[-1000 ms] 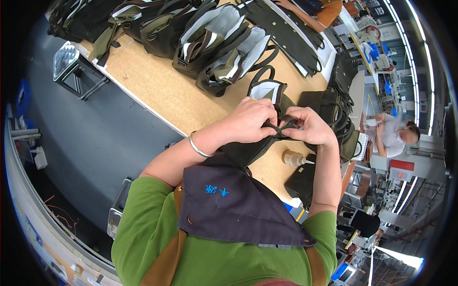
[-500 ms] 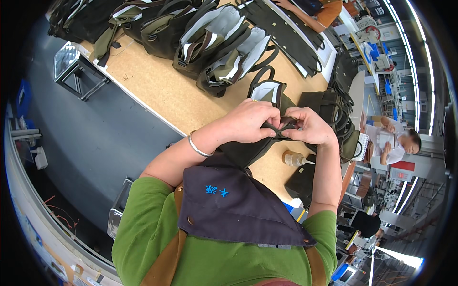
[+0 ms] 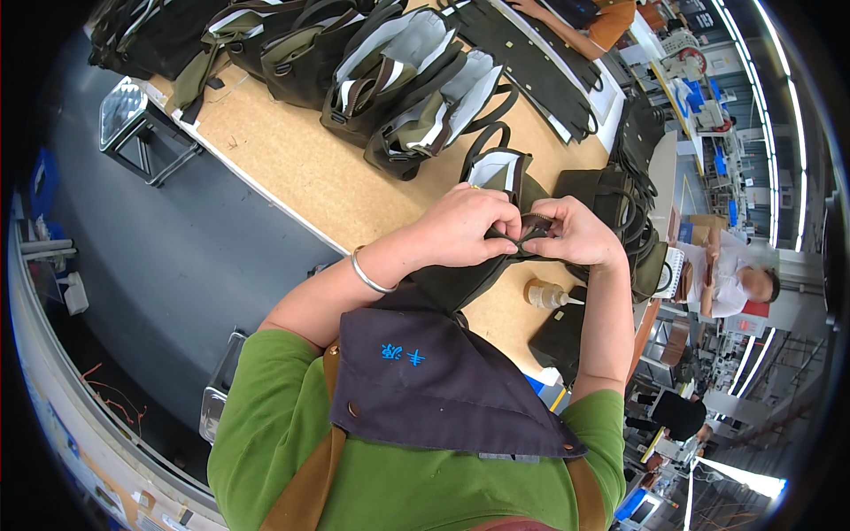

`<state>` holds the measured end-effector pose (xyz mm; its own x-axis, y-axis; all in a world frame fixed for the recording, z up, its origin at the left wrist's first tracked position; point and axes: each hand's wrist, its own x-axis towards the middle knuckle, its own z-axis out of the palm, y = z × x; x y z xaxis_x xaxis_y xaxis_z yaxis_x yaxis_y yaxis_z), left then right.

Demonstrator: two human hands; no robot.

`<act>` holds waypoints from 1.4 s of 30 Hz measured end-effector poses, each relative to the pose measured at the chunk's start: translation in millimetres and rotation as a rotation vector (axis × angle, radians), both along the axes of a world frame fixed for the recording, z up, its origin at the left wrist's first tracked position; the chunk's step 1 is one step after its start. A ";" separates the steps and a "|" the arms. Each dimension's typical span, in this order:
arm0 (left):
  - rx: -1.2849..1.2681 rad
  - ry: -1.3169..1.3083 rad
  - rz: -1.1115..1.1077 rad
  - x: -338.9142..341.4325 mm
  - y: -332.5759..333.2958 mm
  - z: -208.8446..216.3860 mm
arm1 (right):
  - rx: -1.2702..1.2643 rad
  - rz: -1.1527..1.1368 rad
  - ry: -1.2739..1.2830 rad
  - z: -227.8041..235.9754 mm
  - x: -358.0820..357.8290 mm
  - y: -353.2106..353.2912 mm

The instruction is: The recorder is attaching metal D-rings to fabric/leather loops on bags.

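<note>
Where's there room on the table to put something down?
The biggest bare patch of table lies between its edge near the stool and the row of bags, past the left hand. A smaller one sits between the held bag and the bottle. It's crowded just beyond the right hand, where dark bags bunch together.

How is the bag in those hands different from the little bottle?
The bag is bigger and dark; the bottle is small and yellowish-brown with a pale pointed tip. The left hand and right hand pinch the bag, but neither touches the bottle. Both are at the tan table.
</note>
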<state>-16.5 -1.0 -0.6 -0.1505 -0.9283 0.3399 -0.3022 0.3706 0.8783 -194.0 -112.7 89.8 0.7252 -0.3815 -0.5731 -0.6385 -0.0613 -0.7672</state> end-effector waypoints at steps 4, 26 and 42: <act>0.004 0.019 0.017 -2.0 -0.1 -1.3 | 0.013 -0.013 0.010 1.6 1.5 0.6; 0.108 0.114 0.110 -1.5 2.5 -0.8 | -0.542 -0.106 0.037 12.6 12.3 32.4; 0.043 -0.145 -0.145 20.2 -28.8 27.0 | -0.560 -0.165 -0.288 2.0 -18.4 42.1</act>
<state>3.8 -29.8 26.4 -0.3276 -0.9066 0.2659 -0.3726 0.3826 0.8455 -212.3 -70.6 91.8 0.7265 -0.6855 -0.0464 -0.4470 -0.4203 -0.7897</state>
